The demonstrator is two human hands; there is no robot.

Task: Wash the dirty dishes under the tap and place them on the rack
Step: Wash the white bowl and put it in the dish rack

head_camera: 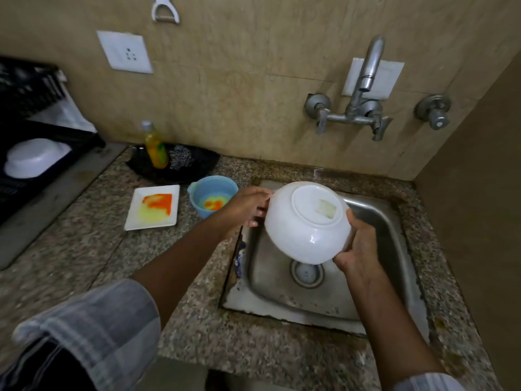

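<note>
A white bowl (304, 230) is held upside down over the steel sink (389, 221), its base facing up. My left hand (248, 206) grips its left rim and my right hand (356, 244) grips its right side. The tap (369, 69) juts from the wall above; I see no water stream. A white square plate (153, 211) smeared orange and yellow lies on the counter to the left. Beside it stands a blue cup (212, 194) with orange residue. The black rack (42, 153) at far left holds an upturned white bowl (35, 158).
A black tray (197, 165) at the back of the granite counter (84, 244) carries a yellow soap bottle (155, 148) and a steel scrubber (181, 156). A socket plate (125, 52) and a peeler (165, 9) hang on the tiled wall. A side wall closes the right.
</note>
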